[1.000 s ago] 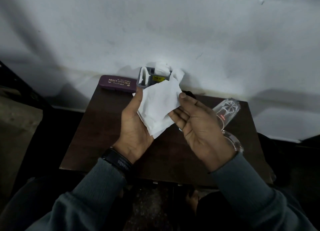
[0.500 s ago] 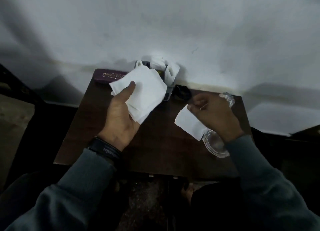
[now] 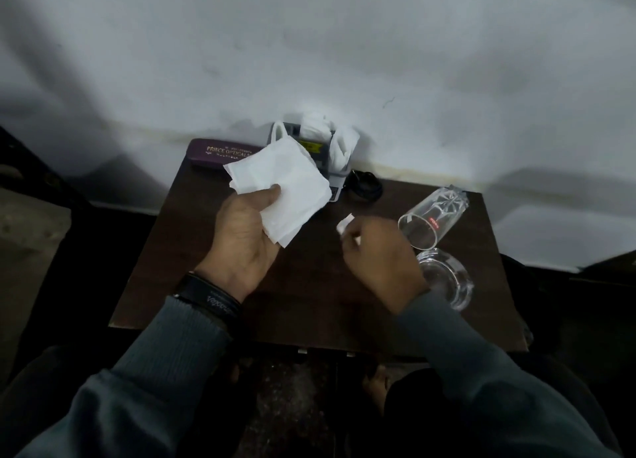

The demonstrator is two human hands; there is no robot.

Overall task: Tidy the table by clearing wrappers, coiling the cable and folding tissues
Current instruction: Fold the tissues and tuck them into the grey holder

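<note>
My left hand point(image 3: 242, 230) holds a folded white tissue point(image 3: 285, 189) above the dark wooden table point(image 3: 192, 258), thumb pressed on its near edge. My right hand point(image 3: 375, 251) is curled over a small piece of white tissue point(image 3: 345, 223), most of it hidden inside the fingers. At the back against the wall, a grey holder point(image 3: 335, 173) has more crumpled white tissues point(image 3: 315, 127) stuffed in it. A coiled black cable point(image 3: 364, 185) lies just right of the holder.
A purple spectacle case point(image 3: 213, 153) lies at the table's back left. A clear drinking glass point(image 3: 433, 216) lies on its side at the right, with a glass ashtray point(image 3: 447, 278) in front of it. A white wall stands right behind the table.
A small tissue piece came away into my right hand and is now bunched up in its fingers. My left hand kept the folded tissue and shifted slightly. The fallen glass is uncovered.
</note>
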